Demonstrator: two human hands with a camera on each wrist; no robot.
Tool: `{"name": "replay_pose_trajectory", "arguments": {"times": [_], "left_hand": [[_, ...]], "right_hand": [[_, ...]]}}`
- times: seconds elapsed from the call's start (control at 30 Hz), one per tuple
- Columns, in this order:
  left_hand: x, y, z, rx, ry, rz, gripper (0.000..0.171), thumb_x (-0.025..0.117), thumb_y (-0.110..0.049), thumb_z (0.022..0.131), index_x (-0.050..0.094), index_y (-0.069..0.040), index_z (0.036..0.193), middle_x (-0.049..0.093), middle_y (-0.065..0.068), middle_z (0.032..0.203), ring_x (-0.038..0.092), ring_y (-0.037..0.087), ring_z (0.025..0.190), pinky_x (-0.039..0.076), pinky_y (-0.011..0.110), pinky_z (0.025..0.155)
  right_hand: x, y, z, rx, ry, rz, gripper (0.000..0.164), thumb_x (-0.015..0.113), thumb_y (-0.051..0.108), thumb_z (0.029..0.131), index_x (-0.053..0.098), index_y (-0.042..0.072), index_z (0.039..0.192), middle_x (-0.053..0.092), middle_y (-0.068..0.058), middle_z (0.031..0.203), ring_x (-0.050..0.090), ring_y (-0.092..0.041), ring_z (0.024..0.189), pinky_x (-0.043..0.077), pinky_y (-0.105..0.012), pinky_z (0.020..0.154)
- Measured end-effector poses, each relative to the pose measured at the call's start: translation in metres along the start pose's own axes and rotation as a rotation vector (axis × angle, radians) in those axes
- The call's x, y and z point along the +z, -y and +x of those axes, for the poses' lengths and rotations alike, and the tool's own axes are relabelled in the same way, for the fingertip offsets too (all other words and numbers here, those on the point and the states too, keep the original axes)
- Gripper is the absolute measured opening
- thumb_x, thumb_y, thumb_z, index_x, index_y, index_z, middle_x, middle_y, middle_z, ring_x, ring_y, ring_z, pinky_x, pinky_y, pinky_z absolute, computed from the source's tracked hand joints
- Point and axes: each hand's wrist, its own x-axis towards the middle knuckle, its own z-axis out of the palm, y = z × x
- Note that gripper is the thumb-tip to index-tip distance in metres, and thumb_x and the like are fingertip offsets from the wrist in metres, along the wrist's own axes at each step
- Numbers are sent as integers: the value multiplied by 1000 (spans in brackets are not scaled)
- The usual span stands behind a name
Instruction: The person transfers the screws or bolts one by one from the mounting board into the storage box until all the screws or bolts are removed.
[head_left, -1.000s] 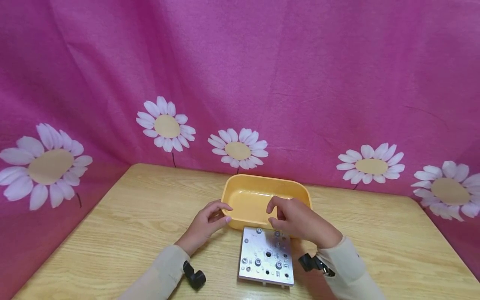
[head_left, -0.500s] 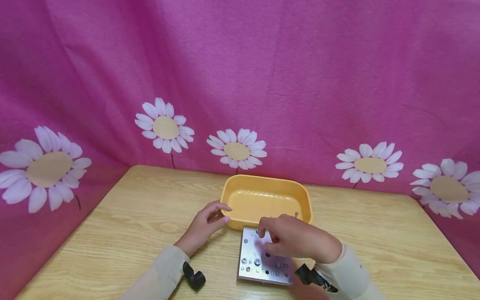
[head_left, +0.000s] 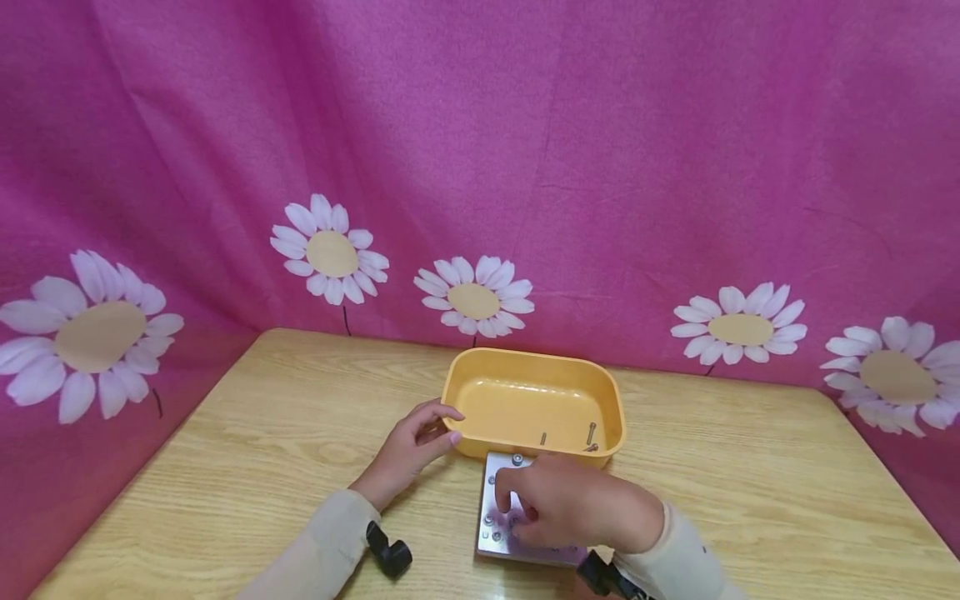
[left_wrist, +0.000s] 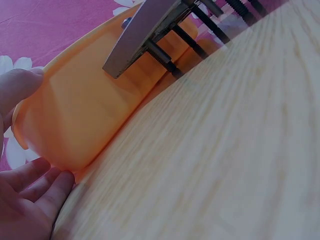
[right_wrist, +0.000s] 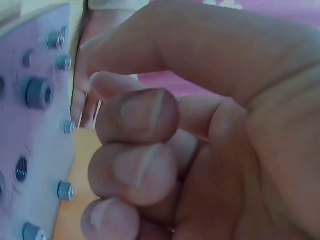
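My left hand [head_left: 412, 446] grips the near left corner of a yellow plastic bin [head_left: 480, 433], index finger over its rim and thumb against the outside. Hovering over a silver metal plate [head_left: 510, 546], my right hand [head_left: 572, 504] has bent fingers, thumb and index tips apart, nothing between them. Socket-head screws [right_wrist: 40, 93] stick up from the plate in the right wrist view. Below it, threaded screw shanks [left_wrist: 190, 41] show in the left wrist view. Much of the plate is hidden under the right hand. Loose screws [head_left: 592, 433] lie in the bin's right half.
The wooden table [head_left: 300, 417] carries the bin, with the plate directly in front of it. A pink curtain [head_left: 600, 167] printed with white daisies hangs behind and at the sides. A black wrist mount [head_left: 388, 550] sits at the left cuff.
My right hand has moved from over the bin back toward me, down over the plate. That uncovers the screws in the bin. The left hand, bin and plate have stayed put.
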Motion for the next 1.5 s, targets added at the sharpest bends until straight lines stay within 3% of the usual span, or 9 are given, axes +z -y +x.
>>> {"name": "replay_pose_trajectory", "arguments": {"times": [0.1, 0.37, 0.57, 0.77, 1.0, 1.5], "left_hand": [[0, -8, -3, 5, 3, -1, 21, 67, -10, 91, 64, -12, 112, 53, 11, 129, 49, 23, 115, 39, 44, 107], [1, -10, -4, 16, -5, -8, 20, 67, -9, 91, 64, -11, 111, 54, 9, 127, 49, 23, 113, 39, 45, 106], [1, 8, 3, -5, -12, 5, 22, 67, -10, 91, 64, -14, 112, 53, 4, 128, 48, 23, 116, 38, 44, 107], [0, 20, 6, 4, -3, -13, 24, 69, -14, 90, 64, -16, 114, 53, 2, 129, 48, 20, 121, 39, 41, 107], [1, -8, -5, 2, 3, -23, 22, 66, -9, 91, 63, -10, 113, 52, 10, 130, 48, 24, 120, 38, 46, 107], [1, -11, -6, -4, 5, -28, 22, 66, -9, 91, 63, -9, 113, 51, 13, 132, 47, 24, 121, 38, 45, 107]], "right_hand": [[3, 3, 1, -17, 0, -28, 18, 72, 19, 83, 58, 24, 92, 50, 15, 65, 47, -1, 58, 42, -19, 53], [10, 8, 5, -15, 19, -46, 18, 71, 16, 82, 59, 25, 91, 51, 16, 67, 48, -1, 62, 42, -18, 56], [15, 8, 8, 10, 43, -38, 19, 73, 17, 82, 59, 24, 92, 51, 15, 67, 48, -1, 60, 42, -19, 54], [19, 9, 8, 1, 13, -49, 19, 74, 15, 79, 60, 23, 89, 52, 15, 69, 48, 0, 61, 43, -18, 55], [20, 9, 10, -2, 4, -68, 19, 74, 15, 79, 61, 23, 89, 52, 16, 69, 48, 0, 61, 42, -17, 55], [22, 7, 12, 2, 6, -76, 18, 73, 15, 79, 59, 23, 86, 50, 15, 66, 47, -1, 59, 41, -18, 53]]}}
